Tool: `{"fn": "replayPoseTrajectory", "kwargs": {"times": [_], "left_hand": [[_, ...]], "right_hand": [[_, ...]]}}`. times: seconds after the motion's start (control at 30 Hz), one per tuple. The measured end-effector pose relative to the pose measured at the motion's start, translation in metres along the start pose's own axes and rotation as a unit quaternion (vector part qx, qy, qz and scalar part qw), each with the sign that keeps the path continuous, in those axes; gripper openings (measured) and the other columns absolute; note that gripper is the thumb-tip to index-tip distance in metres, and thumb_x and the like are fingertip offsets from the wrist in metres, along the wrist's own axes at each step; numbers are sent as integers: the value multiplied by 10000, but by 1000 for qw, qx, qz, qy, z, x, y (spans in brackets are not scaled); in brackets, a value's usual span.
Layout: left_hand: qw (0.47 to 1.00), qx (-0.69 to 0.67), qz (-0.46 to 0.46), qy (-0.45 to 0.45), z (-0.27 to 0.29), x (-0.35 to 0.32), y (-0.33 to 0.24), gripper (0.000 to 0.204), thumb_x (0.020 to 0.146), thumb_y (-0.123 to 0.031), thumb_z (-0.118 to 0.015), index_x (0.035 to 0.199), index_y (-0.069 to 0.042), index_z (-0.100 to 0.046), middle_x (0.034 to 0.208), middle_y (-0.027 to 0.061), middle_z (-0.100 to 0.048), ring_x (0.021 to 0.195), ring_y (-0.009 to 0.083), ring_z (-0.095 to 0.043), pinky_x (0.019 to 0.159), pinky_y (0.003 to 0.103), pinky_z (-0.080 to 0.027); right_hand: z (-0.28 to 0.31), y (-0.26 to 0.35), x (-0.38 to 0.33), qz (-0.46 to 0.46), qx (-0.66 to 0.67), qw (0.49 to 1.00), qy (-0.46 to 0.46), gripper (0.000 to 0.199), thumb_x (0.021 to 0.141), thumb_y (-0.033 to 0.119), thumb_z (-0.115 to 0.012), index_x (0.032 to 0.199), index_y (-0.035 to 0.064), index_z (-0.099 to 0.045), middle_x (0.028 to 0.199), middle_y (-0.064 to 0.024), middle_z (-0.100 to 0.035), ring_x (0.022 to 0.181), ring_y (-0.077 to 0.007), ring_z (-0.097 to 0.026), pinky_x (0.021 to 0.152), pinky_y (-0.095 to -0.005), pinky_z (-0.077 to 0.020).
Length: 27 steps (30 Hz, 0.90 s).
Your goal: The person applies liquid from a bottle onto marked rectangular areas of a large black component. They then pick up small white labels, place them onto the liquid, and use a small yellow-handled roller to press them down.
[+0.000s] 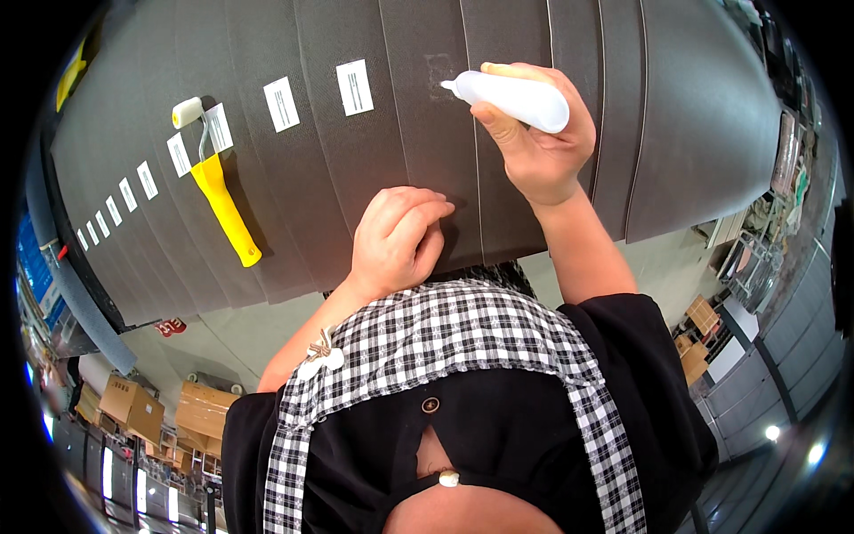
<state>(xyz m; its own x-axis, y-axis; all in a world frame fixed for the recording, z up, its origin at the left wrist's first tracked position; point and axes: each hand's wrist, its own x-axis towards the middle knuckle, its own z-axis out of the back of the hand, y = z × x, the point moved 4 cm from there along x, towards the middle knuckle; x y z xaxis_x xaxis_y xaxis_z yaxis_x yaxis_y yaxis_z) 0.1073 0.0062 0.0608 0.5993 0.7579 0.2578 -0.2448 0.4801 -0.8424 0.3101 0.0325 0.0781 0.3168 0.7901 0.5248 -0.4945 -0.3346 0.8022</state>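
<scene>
My right hand [556, 147] is wrapped round a white squeeze bottle [516, 100] with a narrow nozzle, held tilted. The nozzle points left, beside a faint squarish wet-looking patch [436, 69] on a dark grey-brown, leather-like sheet [445, 142]. Lower and to the left, my left hand [400, 236] rests near the sheet's front edge with its fingers curled in. Whatever those fingers may hold is hidden. Left of the patch lies a white label [355, 88] with dark print, and another label [281, 104] sits farther left.
A small paint roller [227, 209] with a yellow handle lies at left, its white head beside more labels [179, 155]. Several labels run in a row to the far left. The sheets overlap in strips. Cardboard boxes [131, 409] stand on the floor behind me.
</scene>
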Motion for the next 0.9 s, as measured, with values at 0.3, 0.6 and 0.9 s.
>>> {"fn": "replayPoseTrajectory", "kwargs": {"times": [0.3,0.6,0.9], "left_hand": [[1000,1,-2,-2,1,1,1,294,677,112,-679,930,-35,-705,966,93,-713,867,260,-679,751,357,-543],[1000,-5,-4,-3,1,-2,2,301,680,108,-684,944,-35,-706,973,92,-712,880,262,-680,763,359,-544],[1000,-10,0,0,3,-1,1,296,679,109,-681,936,-35,-706,965,96,-710,870,264,-680,757,361,-544]], "right_hand": [[-2,7,1,-3,9,1000,-22,297,775,189,-899,971,30,-741,925,-52,-749,777,-181,-686,661,-283,-542],[-17,-4,17,-2,13,1000,1,270,781,197,-894,947,44,-746,905,-51,-749,756,-168,-675,633,-272,-530],[-11,6,-2,-26,0,1000,2,304,754,182,-907,963,36,-743,913,-59,-753,789,-203,-695,679,-299,-553]]}}
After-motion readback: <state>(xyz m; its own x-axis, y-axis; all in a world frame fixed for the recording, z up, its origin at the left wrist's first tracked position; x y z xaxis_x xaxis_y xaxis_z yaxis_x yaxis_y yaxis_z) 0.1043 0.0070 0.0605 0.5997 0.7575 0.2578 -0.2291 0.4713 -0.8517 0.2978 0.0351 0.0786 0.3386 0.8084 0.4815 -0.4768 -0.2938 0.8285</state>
